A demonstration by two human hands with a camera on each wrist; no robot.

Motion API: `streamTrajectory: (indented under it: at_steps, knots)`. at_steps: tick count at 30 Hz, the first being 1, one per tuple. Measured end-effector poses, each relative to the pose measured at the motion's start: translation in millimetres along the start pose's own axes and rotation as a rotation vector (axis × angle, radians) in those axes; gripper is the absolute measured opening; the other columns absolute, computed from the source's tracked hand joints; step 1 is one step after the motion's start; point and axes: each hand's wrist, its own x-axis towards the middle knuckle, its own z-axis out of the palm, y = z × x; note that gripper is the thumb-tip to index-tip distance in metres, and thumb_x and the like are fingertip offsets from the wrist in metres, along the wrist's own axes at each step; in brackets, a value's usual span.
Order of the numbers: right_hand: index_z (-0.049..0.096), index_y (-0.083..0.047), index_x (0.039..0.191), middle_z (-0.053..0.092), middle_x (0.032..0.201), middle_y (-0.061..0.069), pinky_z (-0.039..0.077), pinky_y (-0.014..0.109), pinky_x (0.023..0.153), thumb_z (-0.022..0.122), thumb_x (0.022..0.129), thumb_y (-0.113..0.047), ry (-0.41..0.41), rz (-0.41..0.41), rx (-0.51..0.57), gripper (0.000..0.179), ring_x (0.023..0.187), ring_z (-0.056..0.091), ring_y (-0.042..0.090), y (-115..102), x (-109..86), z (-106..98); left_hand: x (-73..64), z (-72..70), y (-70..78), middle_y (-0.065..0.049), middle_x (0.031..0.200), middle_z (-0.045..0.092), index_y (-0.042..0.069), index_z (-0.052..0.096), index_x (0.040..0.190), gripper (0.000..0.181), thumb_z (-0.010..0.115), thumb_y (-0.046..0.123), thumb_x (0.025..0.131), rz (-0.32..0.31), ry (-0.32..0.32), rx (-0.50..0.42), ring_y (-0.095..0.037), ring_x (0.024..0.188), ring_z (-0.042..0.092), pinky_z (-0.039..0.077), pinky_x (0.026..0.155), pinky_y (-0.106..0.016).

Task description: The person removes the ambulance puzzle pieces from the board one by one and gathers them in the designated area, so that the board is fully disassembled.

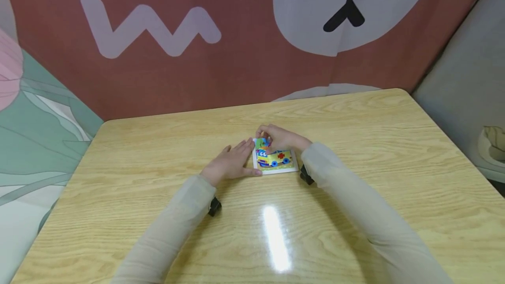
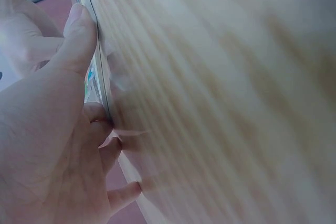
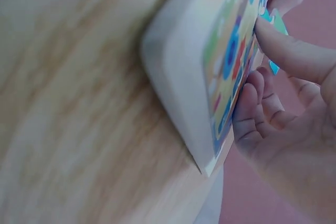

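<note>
Head view: white-rimmed pic puzzle (image 1: 281,172) lies flat on wooden table (image 1: 118,179), between both hands. L hand (image 1: 232,162) lays its straight fingers and thumb along the left side and near corner, prob. so that it does not slide. R hand (image 1: 282,138) curls over the far-left part; thumb and fingers seem to pinch a green-blue piece (image 3: 280,22), tilted, I guess for better control.

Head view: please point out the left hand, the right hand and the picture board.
Left hand (image 1: 233,161), head view: back of the hand.
Right hand (image 1: 281,138), head view: back of the hand.
Picture board (image 1: 280,172), head view: white near rim.
</note>
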Motion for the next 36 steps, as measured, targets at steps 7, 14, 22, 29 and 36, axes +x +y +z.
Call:
streamTrajectory:
  at_steps: [7, 14, 22, 29, 36]
  knots:
    - [0.051, -0.007, 0.119, 0.058, 0.118, 0.019, 0.046, 0.042, 0.098, 0.057, 0.093, -0.002, -0.002, 0.022, 0.122, 0.027, 0.108, 0.056, 0.029, 0, -5.6, -2, 0.0, 0.2, 0.1, -0.005, 0.163, -0.002, 0.011, 0.001, 0.155, 0.097, 0.047, 0.066, 0.089, 0.002, 0.001, -0.003, -0.023, 0.151, 0.004, 0.011, 0.121, -0.055]
    - [0.058, -0.008, 0.116, 0.060, 0.120, 0.017, 0.047, 0.038, 0.094, 0.047, 0.100, -0.010, 0.046, 0.065, 0.190, 0.020, 0.108, 0.057, 0.028, 2, -5.1, -3, 0.4, 1.8, -0.4, -0.004, 0.163, -0.002, 0.012, 0.001, 0.155, 0.097, 0.048, 0.066, 0.088, -0.002, 0.004, -0.017, -0.022, 0.151, 0.003, 0.009, 0.121, -0.055]
    - [0.060, -0.005, 0.122, 0.061, 0.122, 0.017, 0.050, 0.037, 0.095, 0.052, 0.098, -0.014, 0.094, 0.068, 0.231, 0.026, 0.110, 0.059, 0.028, 4, -9.2, -8, 0.0, 2.5, -0.1, -0.004, 0.163, -0.001, 0.012, 0.002, 0.155, 0.097, 0.049, 0.065, 0.088, -0.008, 0.009, -0.033, -0.023, 0.151, 0.003, 0.009, 0.121, -0.055]
    - [0.056, 0.002, 0.127, 0.064, 0.120, 0.021, 0.054, 0.037, 0.094, 0.054, 0.098, -0.016, 0.136, 0.131, 0.385, 0.034, 0.101, 0.067, 0.022, 6, -22.5, -25, 1.3, 2.7, 0.7, -0.002, 0.163, -0.001, 0.013, 0.002, 0.155, 0.097, 0.048, 0.066, 0.088, -0.016, 0.009, -0.039, -0.021, 0.151, 0.002, 0.008, 0.122, -0.053]
    - [0.052, 0.006, 0.129, 0.061, 0.117, 0.021, 0.053, 0.039, 0.095, 0.052, 0.098, -0.013, 0.185, 0.099, 0.498, 0.037, 0.089, 0.066, 0.008, 20, -38.5, -44, -0.1, 2.6, 0.7, -0.001, 0.163, -0.003, 0.014, 0.002, 0.155, 0.097, 0.048, 0.066, 0.088, -0.017, 0.006, -0.040, -0.020, 0.151, 0.001, 0.007, 0.122, -0.052]
